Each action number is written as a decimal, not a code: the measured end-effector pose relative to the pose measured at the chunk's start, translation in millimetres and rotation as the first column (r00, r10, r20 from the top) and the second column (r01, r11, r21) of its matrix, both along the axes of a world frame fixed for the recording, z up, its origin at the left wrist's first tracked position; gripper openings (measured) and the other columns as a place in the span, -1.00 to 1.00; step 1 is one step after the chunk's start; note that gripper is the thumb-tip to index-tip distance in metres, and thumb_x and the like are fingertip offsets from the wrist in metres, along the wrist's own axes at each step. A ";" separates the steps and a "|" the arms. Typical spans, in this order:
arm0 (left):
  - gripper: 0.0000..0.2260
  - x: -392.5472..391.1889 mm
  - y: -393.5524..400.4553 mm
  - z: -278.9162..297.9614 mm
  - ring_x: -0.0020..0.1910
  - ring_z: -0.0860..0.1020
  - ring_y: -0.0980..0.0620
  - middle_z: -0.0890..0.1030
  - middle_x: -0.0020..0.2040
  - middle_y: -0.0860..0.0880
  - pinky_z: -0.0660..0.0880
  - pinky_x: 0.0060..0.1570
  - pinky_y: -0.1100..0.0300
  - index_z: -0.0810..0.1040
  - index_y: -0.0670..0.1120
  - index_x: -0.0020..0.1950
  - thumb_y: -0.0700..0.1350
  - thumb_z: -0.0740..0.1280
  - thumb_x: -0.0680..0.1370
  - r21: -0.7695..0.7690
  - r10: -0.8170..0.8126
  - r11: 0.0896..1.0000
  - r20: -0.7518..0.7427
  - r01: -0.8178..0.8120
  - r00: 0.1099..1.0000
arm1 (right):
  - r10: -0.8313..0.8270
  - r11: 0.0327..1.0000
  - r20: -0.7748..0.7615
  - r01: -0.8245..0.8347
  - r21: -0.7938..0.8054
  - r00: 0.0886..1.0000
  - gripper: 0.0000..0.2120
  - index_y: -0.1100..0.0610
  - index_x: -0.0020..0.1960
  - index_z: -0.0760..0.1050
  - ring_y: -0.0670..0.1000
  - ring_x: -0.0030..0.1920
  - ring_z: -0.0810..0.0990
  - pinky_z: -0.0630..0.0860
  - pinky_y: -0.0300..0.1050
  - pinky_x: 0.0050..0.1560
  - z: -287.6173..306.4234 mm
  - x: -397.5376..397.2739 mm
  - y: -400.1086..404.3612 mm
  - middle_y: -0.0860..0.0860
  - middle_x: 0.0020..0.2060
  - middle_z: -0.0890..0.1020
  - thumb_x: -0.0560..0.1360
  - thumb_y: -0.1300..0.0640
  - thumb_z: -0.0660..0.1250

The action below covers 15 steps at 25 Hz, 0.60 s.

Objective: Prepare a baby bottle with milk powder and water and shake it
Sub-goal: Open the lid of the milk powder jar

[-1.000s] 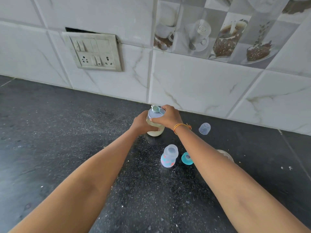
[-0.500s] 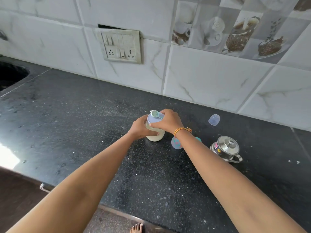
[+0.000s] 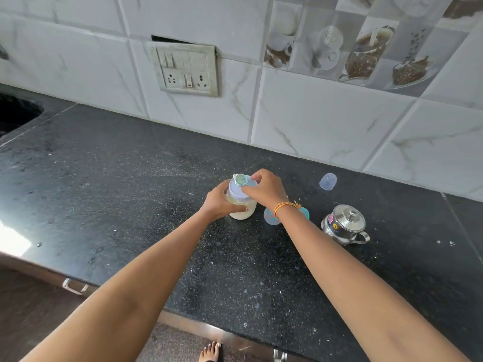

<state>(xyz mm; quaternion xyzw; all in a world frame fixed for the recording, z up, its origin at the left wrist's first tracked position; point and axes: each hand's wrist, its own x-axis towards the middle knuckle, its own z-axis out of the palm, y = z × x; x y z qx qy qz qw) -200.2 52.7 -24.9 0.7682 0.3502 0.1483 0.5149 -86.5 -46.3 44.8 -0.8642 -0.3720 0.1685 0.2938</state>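
The milk powder jar point(image 3: 241, 205) stands upright on the black desk point(image 3: 130, 192), roughly at the centre of the view. The left hand point(image 3: 218, 202) wraps its curled fingers around the jar's clear body from 9 o'clock. The right hand point(image 3: 266, 189) sits on the pale lid point(image 3: 239, 190) from 3 o'clock, fingers curled over the rim, with a small scoop point(image 3: 239, 178) lying on the lid at its 11 o'clock edge; whether the fingers also pinch the scoop I cannot tell.

The jar looks like light, stiff plastic, about half full of pale powder, so it should lift easily but could tip if the lid is wrenched. Holding the body low while the other hand turns the lid by its rim seems the sound way. The smooth wall may be slippery.

The baby bottle point(image 3: 271, 218) is at 4 o'clock from the jar, mostly hidden behind the right wrist; it too looks light and rigid, best taken around its middle.

By count: one jar, one scoop, one bottle, one clear cap point(image 3: 328, 181) at 2 o'clock near the wall, one teal ring point(image 3: 304, 212) just beside the bottle, and one steel lidded pot point(image 3: 343, 223) at 3 o'clock.
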 end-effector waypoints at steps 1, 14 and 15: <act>-0.30 0.7 0.3 -1.4 0.16 0.53 0.05 0.58 0.15 0.09 0.44 0.10 0.17 0.45 0.06 0.35 -0.06 0.63 0.26 -0.008 0.003 1.000 0.003 -0.003 1.000 | -0.021 1.000 0.009 0.021 0.012 1.000 -0.66 0.14 0.12 0.52 0.05 0.08 0.57 0.52 -0.12 -0.02 -0.5 0.5 -1.3 0.04 0.07 0.61 0.38 0.07 0.42; -0.34 1.2 3.7 5.8 0.24 0.52 0.03 0.55 0.25 0.01 0.47 0.18 0.11 0.44 -0.02 0.36 0.03 0.59 0.32 -0.214 0.048 0.977 0.217 0.000 0.975 | -0.194 0.937 -0.223 0.248 0.248 0.955 -0.88 0.25 -0.09 0.67 -0.02 -0.24 0.60 0.59 -0.08 -0.08 -0.3 13.4 6.8 0.12 -0.23 0.70 0.45 0.19 0.44; -0.48 2.4 4.3 10.7 0.24 0.53 0.02 0.58 0.22 0.00 0.47 0.19 0.11 0.52 -0.02 0.27 0.04 0.55 0.37 -0.220 0.115 0.974 0.252 -0.059 0.961 | -0.221 0.910 -0.364 0.325 0.258 0.905 -0.86 0.28 -0.05 0.67 -0.03 -0.30 0.59 0.60 -0.08 -0.12 1.4 11.7 10.0 0.12 -0.29 0.67 0.46 0.22 0.43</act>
